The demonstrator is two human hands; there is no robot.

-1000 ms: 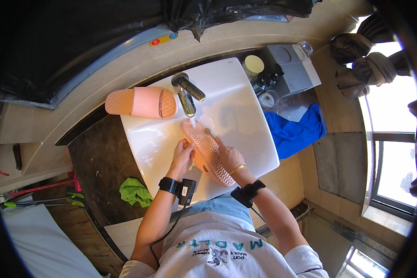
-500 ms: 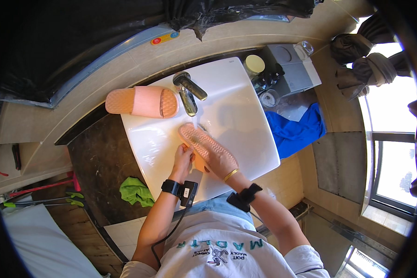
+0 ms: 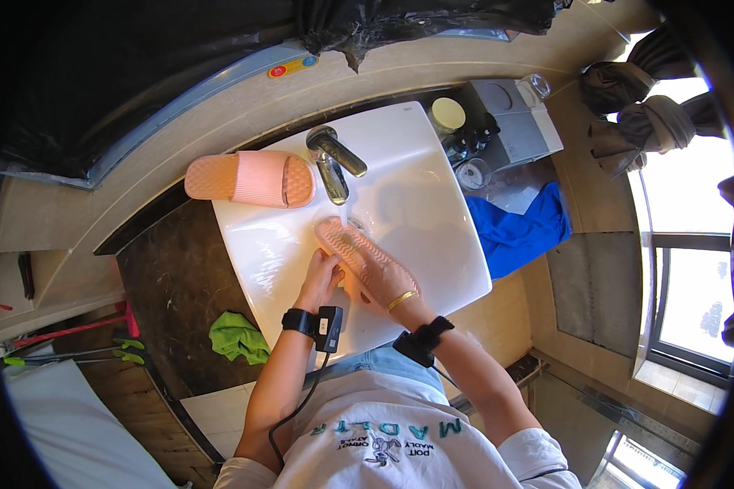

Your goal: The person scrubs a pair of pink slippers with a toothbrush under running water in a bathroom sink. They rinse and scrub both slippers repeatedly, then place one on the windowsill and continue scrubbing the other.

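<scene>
Hands, left hand (image 3: 322, 277) and right hand (image 3: 386, 281), grip a pink slipper (image 3: 347, 244) over the sink (image 3: 432, 212).

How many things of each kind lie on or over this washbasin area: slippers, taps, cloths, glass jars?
Pink slippers: 2, one in the hands, one on the counter
Tap: 1
Cloths: 2, green cloth, blue cloth
Glass jars: 2
Total: 7

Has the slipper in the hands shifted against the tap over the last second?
Yes. The slipper has slid up the basin; its toe now sits right below the tap spout.
</scene>
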